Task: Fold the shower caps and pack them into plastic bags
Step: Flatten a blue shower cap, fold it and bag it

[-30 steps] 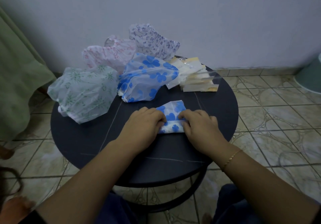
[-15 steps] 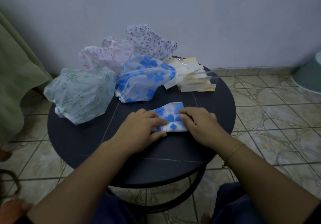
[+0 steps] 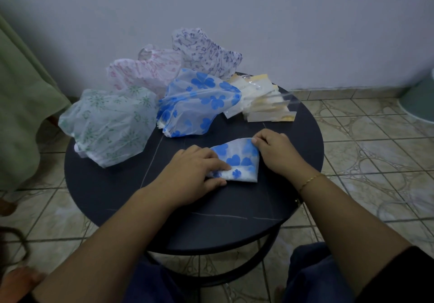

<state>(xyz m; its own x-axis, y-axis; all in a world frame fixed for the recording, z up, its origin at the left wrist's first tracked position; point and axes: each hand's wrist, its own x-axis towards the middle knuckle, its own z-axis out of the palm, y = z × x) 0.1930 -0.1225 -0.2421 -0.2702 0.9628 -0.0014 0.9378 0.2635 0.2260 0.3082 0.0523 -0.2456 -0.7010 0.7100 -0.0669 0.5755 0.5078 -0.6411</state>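
Folding under way; nothing seen packed.

On the round desk point(image 3: 112, 185), four unfolded caps point(image 3: 108, 124) and the plastic bags point(image 3: 265, 105) lie behind the folded blue cap point(image 3: 239, 161) at mid-desk. Left hand point(image 3: 187, 175) presses it with flat fingers point(image 3: 218, 165); right hand point(image 3: 274, 152) pinches its far corner.
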